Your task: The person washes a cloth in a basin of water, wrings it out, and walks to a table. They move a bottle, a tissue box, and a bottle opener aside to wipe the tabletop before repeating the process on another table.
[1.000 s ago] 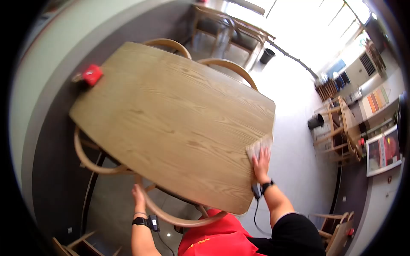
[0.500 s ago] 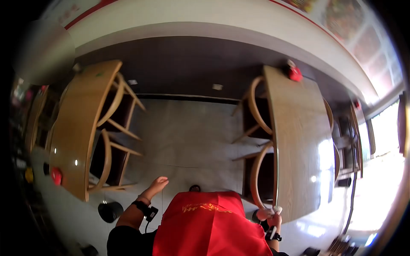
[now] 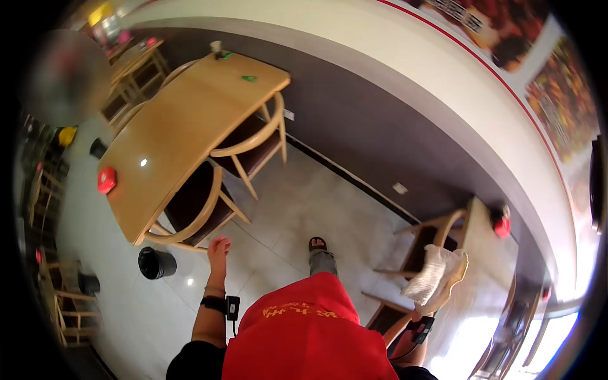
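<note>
My left hand [image 3: 218,247] is in front of me to the left, near the corner of a wooden table [image 3: 177,120] and its nearest chair [image 3: 212,206]. It holds nothing, and its fingers are loosely apart. On the right, a pale beige cloth [image 3: 427,278] hangs in folds from my right hand [image 3: 422,314]. The cloth hides most of that hand's fingers. Behind the cloth are a second wooden table [image 3: 472,253] and its chairs.
On the left table sit a red container [image 3: 107,180], a small green item [image 3: 248,78] and a cup [image 3: 216,47] at the wall end. A black bin [image 3: 156,263] stands on the floor at the left. Another red container [image 3: 501,225] sits on the right table.
My view has turned left, bringing the left table closer to the middle. The cloth in my right hand is raised and now shows spread out. One foot has stepped forward.
</note>
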A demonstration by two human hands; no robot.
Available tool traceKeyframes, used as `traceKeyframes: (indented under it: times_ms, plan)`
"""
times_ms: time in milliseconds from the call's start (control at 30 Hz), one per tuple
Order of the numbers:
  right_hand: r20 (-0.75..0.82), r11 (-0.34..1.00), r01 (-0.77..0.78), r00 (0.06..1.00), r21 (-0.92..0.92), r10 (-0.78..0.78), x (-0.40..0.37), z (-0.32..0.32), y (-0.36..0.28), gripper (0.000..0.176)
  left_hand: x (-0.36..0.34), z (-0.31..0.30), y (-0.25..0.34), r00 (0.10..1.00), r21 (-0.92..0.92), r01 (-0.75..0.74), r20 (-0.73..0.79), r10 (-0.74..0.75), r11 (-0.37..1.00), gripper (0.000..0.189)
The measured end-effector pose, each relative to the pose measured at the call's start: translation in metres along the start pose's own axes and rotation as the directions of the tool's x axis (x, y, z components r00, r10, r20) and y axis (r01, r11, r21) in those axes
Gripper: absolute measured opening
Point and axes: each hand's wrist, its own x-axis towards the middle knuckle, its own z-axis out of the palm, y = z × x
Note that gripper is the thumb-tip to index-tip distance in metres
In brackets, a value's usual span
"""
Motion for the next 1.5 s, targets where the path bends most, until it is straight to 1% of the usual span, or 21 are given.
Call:
traceKeyframes:
  times_ms: [167, 300, 400, 433, 467, 500, 567, 667, 767, 800, 867, 967, 1033, 1133, 1267, 1300, 1333, 1367, 1400, 1467, 1500]
  plan:
    - [0.231, 0.882, -0.066, 0.972, 0.466, -0.049, 0.073, 0.149, 0.006, 0.051, 0.049, 0.058, 0.044, 0.997, -0.040, -0.061, 0.053, 0.063, 0.997, 0.025]
    - [0.498, 0.418, -0.416, 0.861, 0.808, -0.107, 0.152, 0.268, -0.035, 0.051, 0.076, 0.078, 0.055, 0.975, -0.204, 0.199, -0.056, -0.214, 0.959, 0.039]
    - [0.627, 0.133, -0.613, 0.753, 0.779, -0.199, 0.190, 0.323, -0.069, 0.052, 0.095, 0.070, 0.047, 0.946, -0.372, 0.274, -0.064, -0.319, 0.887, 0.049]
    - [0.639, 0.159, -0.620, 0.726, 0.768, -0.254, 0.198, 0.342, -0.074, 0.052, 0.103, 0.067, 0.047, 0.928, -0.463, 0.305, -0.053, -0.369, 0.832, 0.051]
    - [0.535, 0.660, -0.128, 0.707, 0.741, -0.463, 0.204, 0.360, -0.078, 0.064, 0.110, 0.062, 0.045, 0.925, -0.512, 0.298, -0.054, -0.376, 0.806, 0.053]
    - [0.577, 0.444, -0.396, 0.697, 0.804, -0.425, 0.208, 0.377, -0.082, 0.055, 0.116, 0.058, 0.041, 0.917, -0.519, 0.305, -0.066, -0.393, 0.799, 0.053]
    - [0.472, 0.682, 0.140, 0.623, 0.718, -0.624, 0.224, 0.392, -0.110, 0.055, 0.130, 0.056, 0.043, 0.887, -0.615, 0.302, -0.098, -0.450, 0.729, 0.053]
    - [0.522, 0.683, 0.465, 0.440, 0.564, -0.731, 0.251, 0.400, -0.164, 0.054, 0.155, 0.059, 0.057, 0.863, -0.459, 0.307, -0.235, -0.447, 0.834, 0.041]
    - [0.597, 0.705, 0.255, 0.389, 0.662, -0.702, 0.255, 0.460, -0.176, 0.051, 0.206, 0.076, 0.089, 0.940, -0.125, 0.143, -0.295, -0.174, 0.982, 0.031]
    - [0.556, 0.681, 0.081, 0.512, 0.727, -0.655, 0.260, 0.476, -0.189, 0.040, 0.235, 0.084, 0.100, 0.972, -0.070, 0.055, -0.226, -0.070, 0.996, 0.028]
    - [0.543, 0.751, 0.236, 0.563, 0.616, -0.623, 0.283, 0.488, -0.231, 0.033, 0.292, 0.106, 0.119, 0.979, 0.061, -0.166, -0.110, 0.172, 0.984, 0.024]
    - [0.563, 0.823, 0.392, 0.601, 0.410, -0.567, 0.309, 0.524, -0.269, 0.022, 0.412, 0.147, 0.145, 0.941, 0.297, -0.335, 0.047, 0.336, 0.894, 0.028]
    - [0.569, 0.889, 0.368, 0.684, 0.272, -0.457, 0.328, 0.537, -0.293, 0.017, 0.507, 0.206, 0.201, 0.789, 0.592, -0.606, 0.362, 0.497, 0.531, 0.035]
    - [0.513, 0.966, 0.227, 0.818, 0.127, -0.259, 0.389, 0.514, -0.330, 0.008, 0.597, 0.270, 0.241, 0.666, 0.601, -0.727, 0.500, 0.553, 0.333, 0.039]
    - [0.572, 0.944, 0.324, 0.787, -0.065, -0.231, 0.437, 0.509, -0.312, 0.007, 0.674, 0.360, 0.269, 0.535, 0.535, -0.828, 0.663, 0.525, 0.168, 0.048]
    - [0.537, 0.945, 0.322, 0.808, -0.053, -0.245, 0.439, 0.501, -0.292, 0.009, 0.727, 0.328, 0.227, 0.741, 0.468, -0.664, 0.516, 0.430, 0.583, 0.055]
    - [0.480, 0.962, 0.226, 0.868, -0.154, -0.127, 0.426, 0.495, -0.269, 0.009, 0.704, 0.352, 0.251, 0.554, 0.622, -0.783, 0.686, 0.472, 0.016, 0.060]
    - [0.564, 0.958, 0.275, 0.805, -0.078, -0.185, 0.427, 0.497, -0.277, 0.006, 0.707, 0.357, 0.265, 0.478, 0.565, -0.825, 0.699, 0.533, -0.001, 0.064]
    - [0.617, 0.967, 0.246, 0.771, -0.059, -0.158, 0.426, 0.484, -0.256, 0.004, 0.719, 0.334, 0.240, 0.652, 0.647, -0.740, 0.622, 0.434, 0.185, 0.066]
    - [0.578, 0.988, 0.120, 0.815, -0.100, -0.041, 0.415, 0.479, -0.256, 0.005, 0.740, 0.344, 0.233, 0.560, 0.572, -0.811, 0.693, 0.454, 0.127, 0.062]
    - [0.574, 0.995, 0.013, 0.818, -0.099, 0.047, 0.416, 0.470, -0.250, 0.005, 0.731, 0.320, 0.227, 0.714, 0.741, -0.668, 0.613, 0.337, 0.066, 0.056]
